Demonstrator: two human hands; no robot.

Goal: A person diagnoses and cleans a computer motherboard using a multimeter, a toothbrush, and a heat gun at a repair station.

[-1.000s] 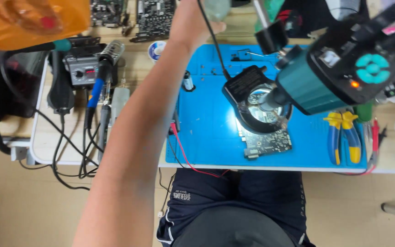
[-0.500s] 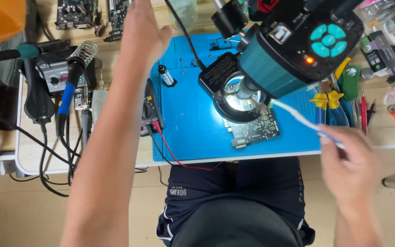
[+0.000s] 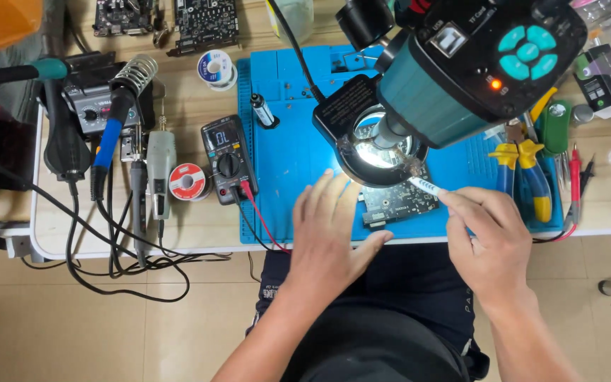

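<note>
The mat (image 3: 298,155) looks like matt blue rubber on a pale wood-grain tabletop (image 3: 199,219). The microscope (image 3: 461,64) has a smooth, slightly glossy teal plastic shell.

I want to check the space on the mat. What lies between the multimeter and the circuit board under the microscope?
In the head view, only bare blue mat and the left hand's fingertips lie between the multimeter and circuit board.

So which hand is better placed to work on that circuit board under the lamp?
Probably the right hand: it holds a thin white tool whose tip is at the circuit board. The left hand lies open and empty beside it.
</note>
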